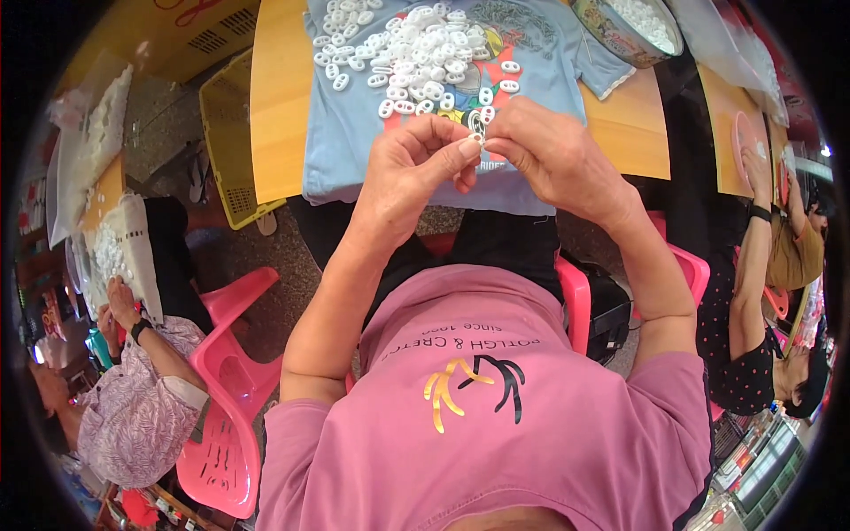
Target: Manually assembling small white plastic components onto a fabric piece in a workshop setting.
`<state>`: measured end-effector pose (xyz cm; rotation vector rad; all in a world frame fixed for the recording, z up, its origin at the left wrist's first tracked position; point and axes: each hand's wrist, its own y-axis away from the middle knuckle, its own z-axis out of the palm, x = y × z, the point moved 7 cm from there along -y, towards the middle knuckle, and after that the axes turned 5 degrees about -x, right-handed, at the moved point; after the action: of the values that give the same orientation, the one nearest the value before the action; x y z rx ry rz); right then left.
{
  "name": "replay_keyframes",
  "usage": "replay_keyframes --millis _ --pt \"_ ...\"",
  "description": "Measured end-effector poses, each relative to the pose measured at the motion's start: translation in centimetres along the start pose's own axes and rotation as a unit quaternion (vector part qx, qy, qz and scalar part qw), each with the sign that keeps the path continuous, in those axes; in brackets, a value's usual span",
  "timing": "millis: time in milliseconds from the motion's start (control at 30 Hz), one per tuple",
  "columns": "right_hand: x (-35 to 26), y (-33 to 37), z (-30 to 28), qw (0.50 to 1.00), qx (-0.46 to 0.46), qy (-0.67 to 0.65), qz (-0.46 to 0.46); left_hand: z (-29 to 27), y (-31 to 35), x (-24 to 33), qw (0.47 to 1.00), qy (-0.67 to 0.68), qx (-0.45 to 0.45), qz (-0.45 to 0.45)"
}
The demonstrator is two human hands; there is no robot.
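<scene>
My left hand point(412, 168) and my right hand point(558, 155) meet over the near part of a light blue T-shirt point(341, 146) spread on the table. My left thumb and fingers pinch a small white piece point(479, 138), and a thin, shiny bit shows beside it. The right fingertips are closed at the same spot; what exactly they grip is too small to make out. Just beyond the hands lies a heap of white oval plastic pieces point(429, 49), each with two holes. Behind and right of the heap is a pile of thin dark wiry parts point(518, 22).
A patterned round tin point(611, 31) of white pieces stands at the table's point(279, 115) far right. Left of the table is a yellow crate point(232, 133). A pink chair point(235, 380) is at my left. Co-workers sit on both sides, their hands point(124, 305) at their own tables.
</scene>
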<state>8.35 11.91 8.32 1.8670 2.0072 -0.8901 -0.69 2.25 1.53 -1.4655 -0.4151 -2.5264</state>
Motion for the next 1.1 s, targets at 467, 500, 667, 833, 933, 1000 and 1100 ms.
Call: replay_keyframes --millis 467,500,667,833,933,1000,1100 --pt "0.6 2.1 2.5 0.988 0.03 -0.129 0.084 0.6 1.6 -0.9 0.994 -0.099 0.045 0.021" --pt "1.1 2.2 2.8 0.982 0.026 -0.154 0.106 0.4 1.4 -1.0 0.991 -0.123 0.044 0.023" --pt "4.4 2.4 4.1 0.947 -0.037 -0.243 0.205 -0.9 0.0 -2.2 0.985 -0.167 0.039 -0.009" --pt "4.2 0.6 0.1 0.99 0.024 -0.092 0.1 -1.1 0.0 -1.0 0.995 -0.085 0.043 -0.002" --pt "4.6 -0.1 0.1 0.996 0.035 0.066 0.043 -1.5 0.0 -0.6 0.997 -0.052 0.057 0.018" --pt "4.8 -0.3 0.4 0.994 0.005 0.103 0.034 -1.5 0.1 -0.6 0.997 -0.054 0.053 0.01" --pt "4.9 -0.3 0.9 0.99 -0.02 0.138 0.017 -1.6 0.3 -0.6 0.997 -0.045 0.057 0.012"
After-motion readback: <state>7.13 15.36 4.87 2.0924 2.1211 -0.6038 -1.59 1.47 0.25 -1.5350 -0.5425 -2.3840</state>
